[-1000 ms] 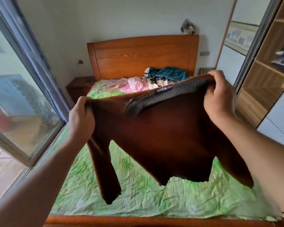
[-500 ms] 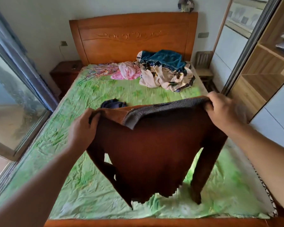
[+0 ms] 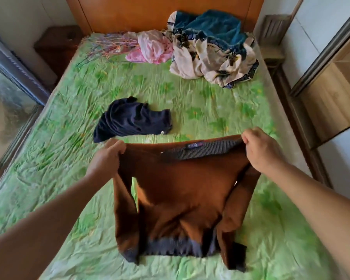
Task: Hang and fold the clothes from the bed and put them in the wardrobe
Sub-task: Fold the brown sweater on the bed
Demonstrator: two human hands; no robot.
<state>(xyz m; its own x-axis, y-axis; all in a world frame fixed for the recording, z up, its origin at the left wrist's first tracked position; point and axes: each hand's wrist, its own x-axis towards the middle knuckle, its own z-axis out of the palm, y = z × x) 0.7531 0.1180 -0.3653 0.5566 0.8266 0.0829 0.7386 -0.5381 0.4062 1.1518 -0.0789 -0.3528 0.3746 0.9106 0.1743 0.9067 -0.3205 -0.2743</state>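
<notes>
A brown sweater [image 3: 182,190] with a grey ribbed collar and hem is spread over the near half of the bed [image 3: 49,178], its lower part lying on the green sheet. My left hand [image 3: 107,158] grips its left shoulder and my right hand [image 3: 261,150] grips its right shoulder, both still holding the top edge a little above the sheet. The two sleeves hang down along the sides. A dark navy garment [image 3: 129,120] lies crumpled just beyond my left hand.
At the head of the bed lie a pink garment [image 3: 154,47], a cream and teal patterned heap [image 3: 214,51] and a bundle of thin hangers [image 3: 107,45]. The open wardrobe [image 3: 331,102] stands to the right, a glass door [image 3: 8,102] to the left.
My hands lowered the sweater from chest height down to the bed, so its hem and sleeves now rest on the sheet. My view tipped downward, and the navy garment came into sight.
</notes>
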